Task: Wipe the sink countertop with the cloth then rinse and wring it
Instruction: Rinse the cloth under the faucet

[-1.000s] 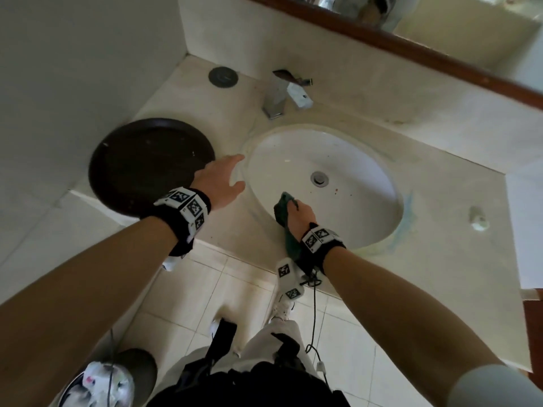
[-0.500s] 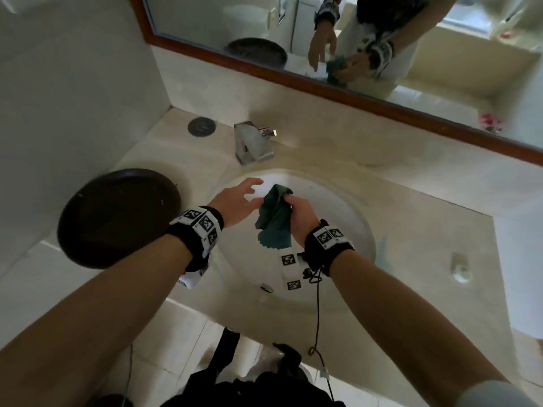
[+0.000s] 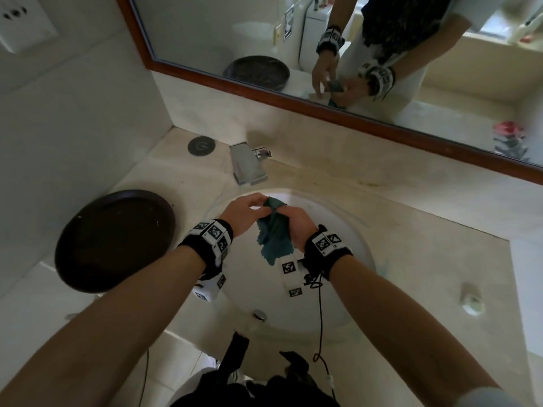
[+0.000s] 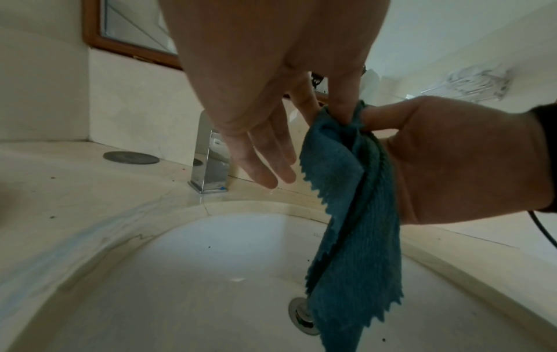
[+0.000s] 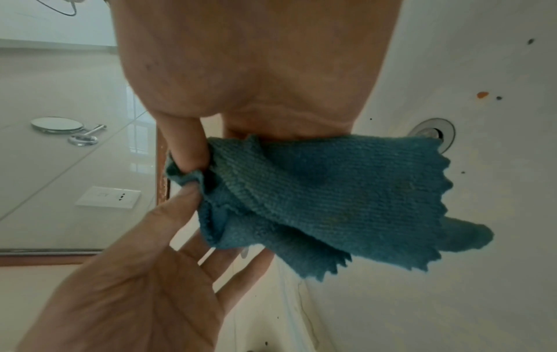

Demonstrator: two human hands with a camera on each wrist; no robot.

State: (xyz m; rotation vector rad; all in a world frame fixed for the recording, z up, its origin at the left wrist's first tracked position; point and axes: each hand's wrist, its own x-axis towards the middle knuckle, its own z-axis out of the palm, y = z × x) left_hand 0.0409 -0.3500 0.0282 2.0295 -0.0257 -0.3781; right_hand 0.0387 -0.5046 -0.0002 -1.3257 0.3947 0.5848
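Both hands over basin (image 3: pixel 346 230), cloth (image 3: pixel 274 233) hanging between them. Tap (image 3: pixel 248 168) at 12 o'clock, near fingertips. Dark round tray (image 3: pixel 114 239) at 9 o'clock on counter (image 3: pixel 426 230). Counter at 3 o'clock open bar small white object (image 3: pixel 471 301). Mirror frame (image 3: pixel 323 113) caps back wall.

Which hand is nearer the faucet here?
Left. The left hand sits just below the faucet, pinching the cloth; the right hand grips it farther out over the basin.
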